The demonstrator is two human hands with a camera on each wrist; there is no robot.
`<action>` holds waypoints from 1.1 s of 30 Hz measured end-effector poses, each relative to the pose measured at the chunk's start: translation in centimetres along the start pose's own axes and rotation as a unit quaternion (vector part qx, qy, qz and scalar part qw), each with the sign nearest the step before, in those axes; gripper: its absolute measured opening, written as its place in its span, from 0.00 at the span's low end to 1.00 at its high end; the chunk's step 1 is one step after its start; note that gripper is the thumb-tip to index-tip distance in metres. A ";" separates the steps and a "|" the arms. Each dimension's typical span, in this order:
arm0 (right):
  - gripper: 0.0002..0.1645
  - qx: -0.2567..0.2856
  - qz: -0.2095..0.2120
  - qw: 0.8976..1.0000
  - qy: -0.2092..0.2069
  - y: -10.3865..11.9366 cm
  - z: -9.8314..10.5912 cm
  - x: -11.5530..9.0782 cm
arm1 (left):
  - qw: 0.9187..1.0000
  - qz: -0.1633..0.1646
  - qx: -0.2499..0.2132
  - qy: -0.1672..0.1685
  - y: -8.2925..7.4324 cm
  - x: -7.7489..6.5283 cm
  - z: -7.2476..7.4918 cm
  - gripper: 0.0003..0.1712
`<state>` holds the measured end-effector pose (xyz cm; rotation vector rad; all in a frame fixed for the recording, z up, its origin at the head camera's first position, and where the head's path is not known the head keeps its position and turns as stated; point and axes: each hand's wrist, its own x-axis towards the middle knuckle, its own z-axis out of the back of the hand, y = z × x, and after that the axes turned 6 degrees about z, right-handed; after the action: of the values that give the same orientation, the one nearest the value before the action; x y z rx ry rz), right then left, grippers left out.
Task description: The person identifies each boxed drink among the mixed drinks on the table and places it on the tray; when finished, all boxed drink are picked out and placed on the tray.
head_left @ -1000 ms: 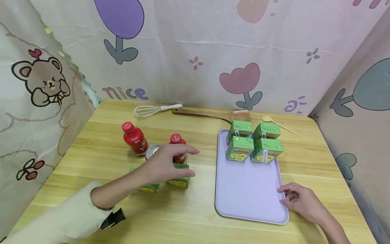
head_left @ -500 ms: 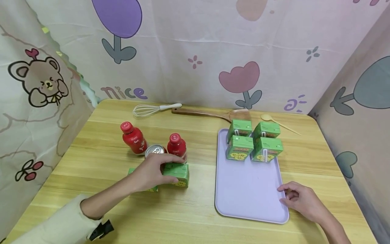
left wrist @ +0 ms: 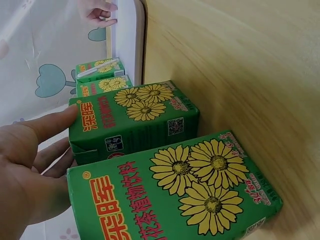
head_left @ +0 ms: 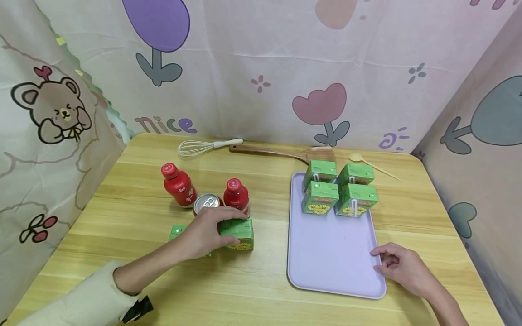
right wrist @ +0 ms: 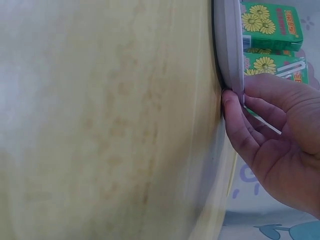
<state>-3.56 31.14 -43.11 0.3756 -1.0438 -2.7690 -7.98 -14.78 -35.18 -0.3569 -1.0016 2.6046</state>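
Observation:
My left hand point(head_left: 200, 234) grips a green drink carton point(head_left: 243, 232) printed with yellow flowers, thumb on the near side and fingers over the far side. In the left wrist view the held carton point(left wrist: 137, 117) stands upright on the table, close beside a second green carton point(left wrist: 200, 192). That second carton point(head_left: 176, 231) is partly hidden under my wrist in the head view. On the right, my right hand point(head_left: 408, 269) pinches the right rim of a lilac tray point(head_left: 326, 256); the right wrist view shows thumb and fingertips around the tray edge point(right wrist: 231, 47).
Several green cartons point(head_left: 321, 199) stand at the tray's far end. Two red bottles point(head_left: 180, 186) and a can point(head_left: 208, 201) stand behind my left hand. A whisk point(head_left: 210, 146), a wooden spatula point(head_left: 281, 151) and a small spoon point(head_left: 373, 164) lie along the back.
My left hand has come down and left from above the cartons and closed around one of them. The right hand has stayed on the tray rim.

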 end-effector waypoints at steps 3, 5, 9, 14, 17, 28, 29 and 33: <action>0.16 0.000 -0.003 1.000 0.001 0.0 0.0 0.0 | 1.000 0.011 -0.006 0.012 0.1 -0.1 -0.1 0.31; 0.16 0.002 -0.003 1.000 0.002 0.0 0.0 -0.1 | 1.000 0.017 -0.009 0.019 0.2 -0.2 -0.2 0.32; 0.16 0.002 -0.001 1.000 0.001 -0.1 0.0 -0.1 | 1.000 0.021 -0.003 0.018 0.2 -0.2 -0.5 0.34; 0.16 -0.001 0.000 1.000 0.001 -0.1 0.0 -0.1 | 1.000 0.022 0.006 0.002 -0.1 -0.1 -0.8 0.34; 0.16 -0.001 -0.002 1.000 0.001 -0.2 0.0 -0.1 | 1.000 0.020 0.005 -0.005 -0.1 -0.1 -1.0 0.33; 0.16 0.000 0.008 1.000 -0.008 -0.2 0.0 0.1 | 0.999 0.030 -0.012 -0.026 -0.1 -0.2 -1.0 0.30; 0.16 -0.001 0.008 1.000 -0.008 -0.2 0.0 0.1 | 0.999 0.027 -0.013 -0.028 -0.2 -0.2 -0.9 0.30; 0.16 -0.003 0.005 1.000 -0.005 -0.3 0.0 0.0 | 0.999 0.014 -0.016 -0.036 -0.7 0.0 -0.7 0.31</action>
<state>-3.60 31.33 -43.33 0.3546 -1.0374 -2.7679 -7.57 -13.83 -35.19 -0.2884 -1.0719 2.6453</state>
